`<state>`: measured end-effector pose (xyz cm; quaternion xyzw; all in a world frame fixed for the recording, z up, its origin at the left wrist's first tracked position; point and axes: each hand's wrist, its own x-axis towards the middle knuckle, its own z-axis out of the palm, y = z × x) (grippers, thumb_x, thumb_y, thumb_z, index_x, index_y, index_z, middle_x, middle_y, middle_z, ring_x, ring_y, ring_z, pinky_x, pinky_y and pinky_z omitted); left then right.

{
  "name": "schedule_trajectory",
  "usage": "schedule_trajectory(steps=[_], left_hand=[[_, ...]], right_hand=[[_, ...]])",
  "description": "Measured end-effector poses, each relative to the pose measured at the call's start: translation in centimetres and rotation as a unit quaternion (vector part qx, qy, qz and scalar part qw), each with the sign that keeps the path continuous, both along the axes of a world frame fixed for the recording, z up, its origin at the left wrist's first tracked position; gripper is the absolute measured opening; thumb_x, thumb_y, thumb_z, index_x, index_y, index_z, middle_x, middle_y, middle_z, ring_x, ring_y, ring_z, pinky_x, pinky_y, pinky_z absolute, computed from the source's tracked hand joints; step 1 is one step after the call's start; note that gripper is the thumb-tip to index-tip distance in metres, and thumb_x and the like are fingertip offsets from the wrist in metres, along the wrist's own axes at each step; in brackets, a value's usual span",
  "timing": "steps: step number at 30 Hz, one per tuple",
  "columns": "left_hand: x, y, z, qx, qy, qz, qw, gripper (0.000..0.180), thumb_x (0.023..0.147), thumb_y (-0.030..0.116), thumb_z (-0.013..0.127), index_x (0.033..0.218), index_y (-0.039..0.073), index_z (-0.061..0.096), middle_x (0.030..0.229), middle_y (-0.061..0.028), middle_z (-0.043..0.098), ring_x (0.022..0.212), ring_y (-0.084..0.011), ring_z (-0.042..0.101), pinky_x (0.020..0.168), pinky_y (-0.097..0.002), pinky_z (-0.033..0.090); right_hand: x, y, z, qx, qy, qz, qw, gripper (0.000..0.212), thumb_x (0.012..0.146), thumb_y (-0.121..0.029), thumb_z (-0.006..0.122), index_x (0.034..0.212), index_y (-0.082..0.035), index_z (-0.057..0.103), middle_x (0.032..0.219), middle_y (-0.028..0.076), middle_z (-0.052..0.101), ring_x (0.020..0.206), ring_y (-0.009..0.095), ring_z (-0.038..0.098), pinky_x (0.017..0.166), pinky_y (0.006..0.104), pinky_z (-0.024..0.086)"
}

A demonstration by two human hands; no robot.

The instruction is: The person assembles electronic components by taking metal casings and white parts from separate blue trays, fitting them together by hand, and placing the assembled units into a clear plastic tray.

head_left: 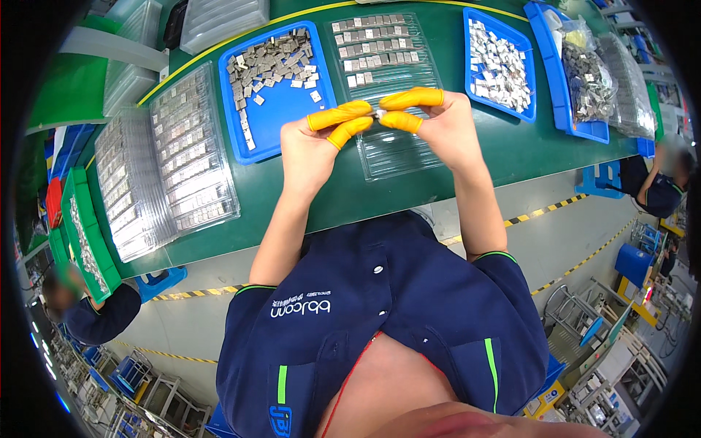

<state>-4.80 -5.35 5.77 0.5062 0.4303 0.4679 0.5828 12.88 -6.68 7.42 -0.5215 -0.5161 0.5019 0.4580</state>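
The left hand (312, 150) and right hand (447, 131) together pinch a small dark-and-white part (378, 115) above a clear ribbed plastic tray (398, 157); far rows hold grey rectangular pieces (372, 33), near rows seemingly await filling.

Bright light, strong edge distortion

Bench (409, 191) layout
Tray stack (162, 193) far L; parts tray (276, 120) L of ctr. slotted tray (398, 155); 2nd parts tray (485, 101) R.
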Motion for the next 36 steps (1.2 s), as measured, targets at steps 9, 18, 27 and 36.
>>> schedule_trajectory(steps=[9, 18, 27, 36], left_hand=[[-1.1, -0.1, 0.9, -0.042, -0.017, -0.158, 0.986, 0.019, 0.073, -0.002, 0.064, 0.091, -0.005, 0.063, 0.088, -0.0114, 0.064, 0.077, -0.0159, 0.062, 0.074, -0.0255, 0.050], [-0.9, 1.2, -0.8, -0.039, 0.054, -0.079, 0.995, 0.024, 0.075, -0.001, 0.063, 0.098, -0.005, 0.060, 0.097, -0.0106, 0.062, 0.086, -0.0144, 0.060, 0.078, -0.0235, 0.048], [-4.6, 5.2, -3.8, 0.054, 0.282, 0.109, 0.952, 0.020, 0.073, 0.010, 0.066, 0.091, 0.001, 0.065, 0.085, -0.0108, 0.065, 0.075, -0.0156, 0.063, 0.068, -0.0243, 0.048], [-3.1, 5.1, -4.4, 0.162, 0.488, 0.064, 0.855, 0.024, 0.067, 0.018, 0.070, 0.086, 0.005, 0.065, 0.082, -0.0116, 0.058, 0.079, -0.0255, 0.056, 0.070, -0.0342, 0.045]], right_hand=[[1.0, -0.3, -3.0, -0.197, 0.328, 0.142, 0.913, 0.026, 0.068, 0.001, 0.068, 0.092, 0.007, 0.060, 0.087, 0.012, 0.062, 0.081, 0.015, 0.059, 0.074, 0.0246, 0.048], [-0.7, 1.8, -2.7, -0.038, -0.035, 0.035, 0.998, 0.017, 0.071, -0.006, 0.067, 0.087, 0.000, 0.065, 0.083, 0.005, 0.064, 0.078, 0.011, 0.058, 0.073, 0.0228, 0.045], [0.5, 5.3, -6.8, 0.225, -0.519, -0.094, 0.819, 0.010, 0.065, -0.014, 0.068, 0.074, -0.010, 0.068, 0.075, 0.004, 0.064, 0.081, 0.019, 0.058, 0.092, 0.0355, 0.035], [4.1, 4.6, -4.2, 0.262, -0.541, -0.135, 0.787, 0.013, 0.068, -0.014, 0.066, 0.079, -0.007, 0.067, 0.078, 0.009, 0.063, 0.080, 0.024, 0.057, 0.094, 0.0388, 0.034]])
